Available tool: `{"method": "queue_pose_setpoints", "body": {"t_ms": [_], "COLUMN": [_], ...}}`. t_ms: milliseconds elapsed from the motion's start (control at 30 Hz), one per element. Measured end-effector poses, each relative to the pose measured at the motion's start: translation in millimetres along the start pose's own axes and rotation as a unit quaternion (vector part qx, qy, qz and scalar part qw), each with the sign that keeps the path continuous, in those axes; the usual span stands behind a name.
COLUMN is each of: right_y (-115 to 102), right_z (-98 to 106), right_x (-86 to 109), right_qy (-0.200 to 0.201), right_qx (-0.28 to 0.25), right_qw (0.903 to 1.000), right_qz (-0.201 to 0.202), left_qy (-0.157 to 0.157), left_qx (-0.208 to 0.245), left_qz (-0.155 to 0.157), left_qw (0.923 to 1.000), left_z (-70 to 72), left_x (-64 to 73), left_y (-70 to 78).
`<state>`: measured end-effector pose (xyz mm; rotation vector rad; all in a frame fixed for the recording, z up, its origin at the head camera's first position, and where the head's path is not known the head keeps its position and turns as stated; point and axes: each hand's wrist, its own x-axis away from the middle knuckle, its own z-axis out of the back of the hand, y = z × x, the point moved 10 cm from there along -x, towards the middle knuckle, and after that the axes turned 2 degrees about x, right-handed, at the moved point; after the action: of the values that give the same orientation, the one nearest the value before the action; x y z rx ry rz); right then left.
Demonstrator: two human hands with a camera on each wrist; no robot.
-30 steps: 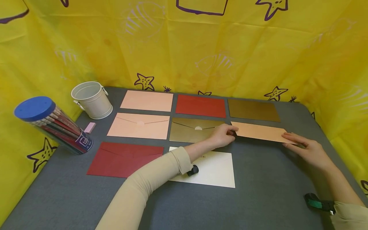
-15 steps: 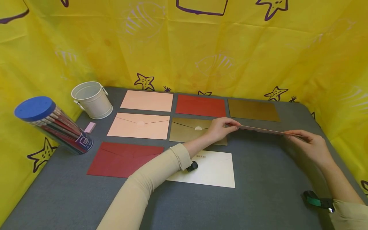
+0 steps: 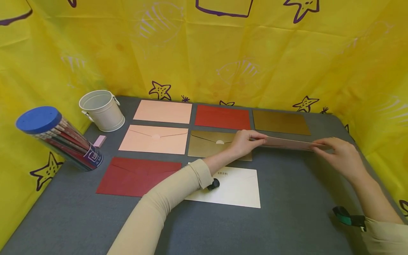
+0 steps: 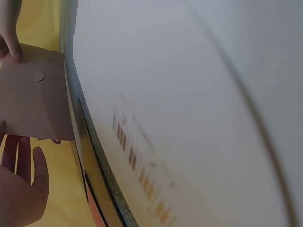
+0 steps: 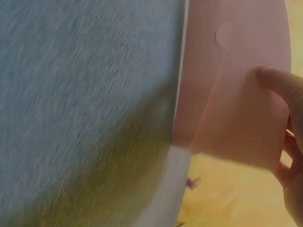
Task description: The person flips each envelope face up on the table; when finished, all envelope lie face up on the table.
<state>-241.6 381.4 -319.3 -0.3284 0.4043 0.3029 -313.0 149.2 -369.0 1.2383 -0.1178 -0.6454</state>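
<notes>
A pink envelope [image 3: 288,143] hangs between my two hands over the right side of the table, seen at a steep slant in the head view. My left hand [image 3: 246,144] pinches its left end, above the gold envelope [image 3: 208,138]. At the other end my right hand [image 3: 344,156] pinches it, with the thumb on the near face in the right wrist view. Both wrist views show a flap line and a round seal [image 5: 223,36] on that face. Below my left forearm lies a white envelope [image 3: 239,193] with a barcode.
Laid flat on the grey table [image 3: 296,212] are pink envelopes [image 3: 162,111], a bright red one [image 3: 222,117], a brown-gold one [image 3: 280,122] and a dark red one [image 3: 137,175]. A white bucket [image 3: 102,111], an eraser [image 3: 100,141] and a pencil tub [image 3: 63,141] stand left.
The held envelope has tipped from showing its plain face, through nearly edge-on, to showing its shaded flap face. My right hand has shifted slightly left; the left hand stays nearly in place.
</notes>
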Motion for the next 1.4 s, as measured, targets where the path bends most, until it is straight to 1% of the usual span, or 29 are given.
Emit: {"method": "queue_pose_setpoints", "body": {"t_ms": [67,200,267,333,400,500,600,700,767,833,933,1000,1067,1133,1167,1233,1300,1400], "right_y": [-9.1,-21.6,-24.6,-27.1,-27.9,-25.8,-20.8,-18.1,-18.1,-19.0,-20.9,-21.4,-22.7,-24.2,-25.5,-29.0,-33.1,-39.2], "right_z": [-1.8,-4.9,-4.8,-1.8,2.3,6.8,7.1,4.6,3.2,1.5,-3.4,-10.6,-19.2,-27.3,-31.5,-38.4,-44.8,-54.5], "right_x": [-3.3,-7.9,-8.9,-9.4,-9.9,-10.6,-11.3,-11.4,-11.6,-12.1,-13.2,-13.5,-13.1,-11.9,-11.3,-10.3,-9.6,-8.7], "right_qy": [-0.004,-0.006,-0.001,0.014,0.029,0.043,0.043,0.035,0.033,0.028,0.006,-0.024,-0.061,-0.096,-0.112,-0.137,-0.158,-0.182], "right_qx": [0.003,-0.016,-0.034,-0.052,-0.080,-0.125,-0.164,-0.190,-0.202,-0.209,-0.214,-0.226,-0.241,-0.257,-0.269,-0.288,-0.310,-0.348], "right_qw": [0.9999,0.9995,0.9990,0.9980,0.9960,0.9912,0.9844,0.9766,0.9715,0.9678,0.9650,0.9602,0.9537,0.9458,0.9402,0.9308,0.9208,0.9022], "right_qz": [0.012,0.027,0.030,0.034,0.029,0.002,-0.047,-0.095,-0.119,-0.137,-0.152,-0.162,-0.169,-0.174,-0.176,-0.178,-0.176,-0.179], "left_qy": [-0.005,-0.010,-0.008,-0.002,0.005,0.016,0.025,0.037,0.048,0.058,0.072,0.080,0.088,0.095,0.098,0.101,0.098,0.079], "left_qx": [0.004,0.025,0.047,0.070,0.099,0.129,0.157,0.179,0.199,0.244,0.313,0.352,0.372,0.384,0.387,0.388,0.380,0.366], "left_qz": [0.001,0.005,0.011,0.017,0.026,0.033,0.042,0.047,0.052,0.055,0.060,0.062,0.067,0.076,0.082,0.096,0.110,0.130], "left_qw": [1.0000,0.9996,0.9988,0.9974,0.9948,0.9909,0.9865,0.9821,0.9774,0.9666,0.9449,0.9306,0.9216,0.9154,0.9132,0.9112,0.9130,0.9183], "left_z": [-1.9,-4.9,-4.9,-3.4,-1.0,3.1,6.4,9.1,10.6,11.0,11.4,11.7,12.4,12.9,13.0,12.7,12.0,8.5], "left_x": [0.6,1.7,1.8,1.7,1.3,0.5,-0.3,-1.0,-1.9,-3.3,-5.6,-6.4,-6.8,-6.1,-5.7,-4.6,-2.9,-0.8], "left_y": [1.7,3.9,2.8,1.0,-1.9,-6.1,-10.2,-12.0,-13.1,-13.4,-13.1,-11.7,-11.9,-13.7,-15.3,-19.5,-22.7,-25.2]}}
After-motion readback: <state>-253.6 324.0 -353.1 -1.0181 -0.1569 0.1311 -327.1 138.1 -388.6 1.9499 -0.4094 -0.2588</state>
